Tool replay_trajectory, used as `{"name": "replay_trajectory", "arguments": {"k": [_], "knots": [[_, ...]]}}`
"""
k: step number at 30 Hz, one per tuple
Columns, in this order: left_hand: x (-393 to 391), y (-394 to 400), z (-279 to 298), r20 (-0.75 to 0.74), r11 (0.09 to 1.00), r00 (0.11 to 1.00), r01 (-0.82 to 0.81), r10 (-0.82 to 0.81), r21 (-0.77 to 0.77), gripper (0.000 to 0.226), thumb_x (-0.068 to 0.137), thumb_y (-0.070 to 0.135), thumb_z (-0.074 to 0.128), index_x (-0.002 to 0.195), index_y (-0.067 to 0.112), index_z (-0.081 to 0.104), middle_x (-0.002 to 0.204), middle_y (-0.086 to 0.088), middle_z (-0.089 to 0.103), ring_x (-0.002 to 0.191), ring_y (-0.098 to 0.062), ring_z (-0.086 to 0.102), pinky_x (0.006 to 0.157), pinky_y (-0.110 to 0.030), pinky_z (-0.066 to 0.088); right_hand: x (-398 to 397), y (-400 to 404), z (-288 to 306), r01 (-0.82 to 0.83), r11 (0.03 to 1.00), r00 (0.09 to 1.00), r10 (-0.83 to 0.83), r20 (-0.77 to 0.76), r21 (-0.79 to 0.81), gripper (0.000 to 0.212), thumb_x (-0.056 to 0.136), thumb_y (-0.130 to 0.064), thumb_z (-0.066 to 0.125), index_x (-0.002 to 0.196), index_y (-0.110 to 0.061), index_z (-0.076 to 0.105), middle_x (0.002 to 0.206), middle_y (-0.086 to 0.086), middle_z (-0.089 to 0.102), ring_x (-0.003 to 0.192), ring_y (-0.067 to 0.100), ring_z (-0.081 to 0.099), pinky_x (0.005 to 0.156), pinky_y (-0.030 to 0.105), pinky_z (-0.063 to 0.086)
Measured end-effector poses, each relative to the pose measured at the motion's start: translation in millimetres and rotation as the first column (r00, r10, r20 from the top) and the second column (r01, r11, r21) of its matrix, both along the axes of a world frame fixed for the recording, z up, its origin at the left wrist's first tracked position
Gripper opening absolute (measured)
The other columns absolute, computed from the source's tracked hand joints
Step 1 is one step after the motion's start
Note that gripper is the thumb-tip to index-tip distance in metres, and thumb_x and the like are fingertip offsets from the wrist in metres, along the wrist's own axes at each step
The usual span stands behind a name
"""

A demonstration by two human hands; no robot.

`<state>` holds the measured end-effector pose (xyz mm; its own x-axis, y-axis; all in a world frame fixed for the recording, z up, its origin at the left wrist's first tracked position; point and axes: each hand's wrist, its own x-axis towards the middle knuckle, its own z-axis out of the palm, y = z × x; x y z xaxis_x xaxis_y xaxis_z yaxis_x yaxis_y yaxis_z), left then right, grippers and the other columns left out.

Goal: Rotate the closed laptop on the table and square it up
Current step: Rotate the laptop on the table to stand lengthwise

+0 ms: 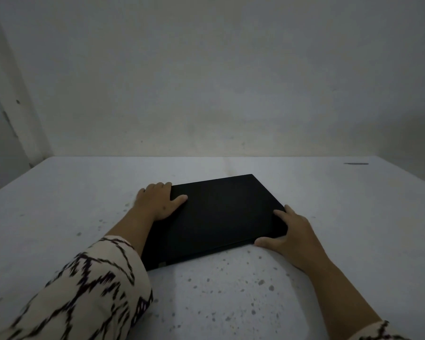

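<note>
A closed black laptop [219,217] lies flat on the white speckled table [231,290], skewed so its right side sits farther back than its left. My left hand [157,202] grips its far left corner, thumb on the lid and fingers curled over the edge. My right hand [290,231] holds the near right corner, thumb along the front edge and fingers on the lid and side. My left forearm hides the laptop's near left corner.
A pale wall [206,82] rises right behind the table's back edge. A small dark flat mark or object [356,163] lies at the far right of the table. The tabletop has dark specks near me.
</note>
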<state>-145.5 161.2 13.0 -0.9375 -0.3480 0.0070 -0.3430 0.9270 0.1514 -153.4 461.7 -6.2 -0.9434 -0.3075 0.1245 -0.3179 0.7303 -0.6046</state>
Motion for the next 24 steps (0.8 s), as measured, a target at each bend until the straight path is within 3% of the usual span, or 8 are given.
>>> {"name": "replay_trajectory", "arguments": {"k": [4, 8, 12, 16, 24], "knots": [[5, -5, 1, -0.029, 1.000, 1.000, -0.008, 0.008, 0.009, 0.062, 0.087, 0.060, 0.038, 0.121, 0.009, 0.051, 0.123, -0.015, 0.057, 0.112, -0.032, 0.052, 0.092, -0.042, 0.046, 2, -1, 7, -0.001, 1.000, 1.000, 0.000, -0.018, -0.023, 0.082, 0.064, -0.036, 0.083, 0.133, -0.006, 0.049, 0.134, 0.006, 0.052, 0.125, 0.024, 0.046, 0.100, 0.027, 0.039], [15, -12, 0, -0.077, 0.998, 0.997, -0.011, 0.016, 0.060, 0.057, 0.088, 0.054, 0.044, 0.120, 0.007, 0.054, 0.120, -0.016, 0.058, 0.110, -0.032, 0.053, 0.090, -0.042, 0.047, -1, 0, 9, 0.005, 1.000, 1.000, -0.005, -0.020, -0.014, 0.079, 0.068, -0.030, 0.081, 0.136, -0.006, 0.047, 0.142, 0.009, 0.046, 0.131, 0.023, 0.039, 0.099, 0.021, 0.029], [29, -14, -3, -0.126, 0.994, 0.991, -0.031, 0.044, 0.106, 0.052, 0.088, 0.049, 0.047, 0.118, 0.007, 0.056, 0.119, -0.016, 0.058, 0.111, -0.033, 0.051, 0.091, -0.043, 0.047, 2, -3, 11, 0.044, 0.999, 0.999, -0.044, -0.026, -0.015, 0.078, 0.070, -0.032, 0.079, 0.136, -0.006, 0.046, 0.147, 0.009, 0.042, 0.136, 0.024, 0.036, 0.111, 0.031, 0.028], [44, -11, -7, -0.178, 0.990, 0.982, -0.042, 0.066, 0.137, 0.048, 0.089, 0.045, 0.049, 0.116, 0.006, 0.058, 0.116, -0.016, 0.058, 0.108, -0.032, 0.053, 0.088, -0.042, 0.047, -2, -4, 3, 0.098, 0.995, 0.994, -0.100, -0.050, -0.033, 0.074, 0.067, -0.040, 0.079, 0.130, -0.007, 0.054, 0.139, 0.011, 0.051, 0.128, 0.027, 0.046, 0.109, 0.043, 0.039], [57, -5, -6, -0.208, 0.986, 0.975, -0.045, 0.079, 0.162, 0.045, 0.090, 0.040, 0.050, 0.116, 0.004, 0.057, 0.115, -0.016, 0.058, 0.107, -0.031, 0.054, 0.091, -0.043, 0.048, 1, -9, 5, 0.252, 0.955, 0.967, -0.253, 0.017, -0.157, 0.049, 0.084, -0.018, 0.066, 0.127, 0.002, 0.054, 0.129, 0.020, 0.058, 0.119, 0.031, 0.053, 0.099, 0.035, 0.041]]}}
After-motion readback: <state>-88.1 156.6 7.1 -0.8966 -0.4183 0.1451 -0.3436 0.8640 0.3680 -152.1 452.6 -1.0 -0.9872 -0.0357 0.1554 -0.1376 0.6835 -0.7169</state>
